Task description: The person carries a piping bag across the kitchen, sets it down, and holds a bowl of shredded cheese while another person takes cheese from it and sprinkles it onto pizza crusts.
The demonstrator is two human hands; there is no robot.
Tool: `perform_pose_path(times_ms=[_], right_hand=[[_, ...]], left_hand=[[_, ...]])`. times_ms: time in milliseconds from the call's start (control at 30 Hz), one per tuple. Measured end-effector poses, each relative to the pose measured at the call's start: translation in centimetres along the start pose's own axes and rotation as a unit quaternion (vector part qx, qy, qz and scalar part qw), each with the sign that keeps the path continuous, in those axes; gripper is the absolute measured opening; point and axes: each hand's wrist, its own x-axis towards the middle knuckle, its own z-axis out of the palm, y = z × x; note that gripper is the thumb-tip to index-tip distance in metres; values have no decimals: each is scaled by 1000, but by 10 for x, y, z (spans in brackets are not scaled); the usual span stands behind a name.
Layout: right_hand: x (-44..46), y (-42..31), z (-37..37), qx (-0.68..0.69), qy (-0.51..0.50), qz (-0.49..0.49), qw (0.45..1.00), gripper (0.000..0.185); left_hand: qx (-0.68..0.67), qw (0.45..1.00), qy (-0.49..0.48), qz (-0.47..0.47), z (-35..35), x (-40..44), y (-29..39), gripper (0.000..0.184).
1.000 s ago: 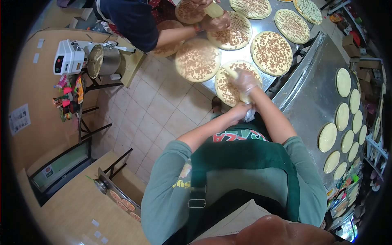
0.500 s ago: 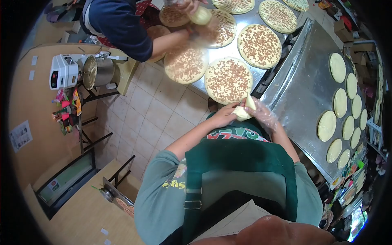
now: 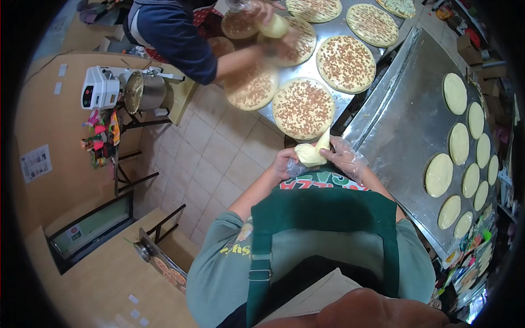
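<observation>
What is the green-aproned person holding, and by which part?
A piping bag of pale filling: the left grip holds its bulging end, the right grip where it tapers.

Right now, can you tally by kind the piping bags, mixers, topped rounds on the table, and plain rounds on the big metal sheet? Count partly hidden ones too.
Piping bags: 2
Mixer: 1
Topped rounds on the table: 9 in view
Plain rounds on the metal sheet: 10
Total: 22
</observation>
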Motion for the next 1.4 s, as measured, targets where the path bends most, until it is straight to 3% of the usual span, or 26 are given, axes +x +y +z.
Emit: perform_pose_path(times_ms=[100, 167, 233, 300, 367, 467, 633, 667, 700, 767, 800, 900, 933, 967, 1067, 1100, 1133, 1200, 1333, 1400], right_hand=[[1, 3, -2, -120, 33, -28, 992, 26], [6, 6, -6, 36, -14, 29, 999, 29], [12, 11, -10, 54, -23, 45, 997, 31], [26, 29, -14, -166, 60, -30, 984, 31], [36, 22, -15, -182, 62, -19, 981, 31], [59, -11, -3, -382, 41, -61, 921, 43], [128, -30, 35, -534, 46, -27, 843, 44], [141, -27, 42, -563, 73, -6, 823, 40], [153, -20, 48, -589, 101, 15, 802, 37], [170, -1, 58, -600, 145, -30, 786, 35], [166, -17, 68, -588, 110, 10, 802, 33], [167, -25, 104, -589, 64, 46, 804, 27], [158, -39, 119, -580, 46, 46, 812, 25], [173, 9, 127, -571, 58, 10, 819, 30], [152, -30, 181, -545, -118, 39, 829, 31], [139, -49, 195, -529, -134, 31, 838, 30], [147, -40, 209, -547, -197, 53, 812, 29], [149, -35, 229, -534, -220, 55, 814, 29], [179, -20, 257, -503, -308, 33, 807, 32], [202, -18, 267, -488, -317, 25, 813, 33]], left_hand=[[-12, 1000, 0, 23, -4, -3, -4, 65], [-17, 999, 4, 37, -8, -7, -5, 65], [-81, 993, -40, 75, -9, -16, -6, 64], [-88, 992, -28, 88, -11, -27, -3, 64], [-94, 990, -18, 102, -14, -40, 1, 64], [-78, 988, -29, 130, -23, -61, 9, 64], [-106, 974, -19, 201, -54, -108, 20, 61], [-142, 962, -87, 216, -59, -118, 22, 60], [-145, 961, -89, 220, -61, -131, 24, 60], [-168, 945, -101, 261, -64, -161, 28, 60], [-127, 948, -16, 291, -81, -177, 27, 61], [-183, 917, -109, 338, -116, -221, 24, 62], [-168, 917, -61, 357, -132, -237, 21, 62], [-152, 915, -14, 373, -148, -251, 18, 62], [-113, 903, 79, 408, -163, -285, 14, 60], [-114, 898, 84, 416, -158, -293, 16, 59], [-113, 903, 79, 407, -157, -302, 17, 59], [-139, 867, 189, 440, -159, -313, 22, 56], [-143, 856, 192, 458, -174, -326, 39, 53], [-157, 846, 139, 489, -180, -331, 52, 52]])
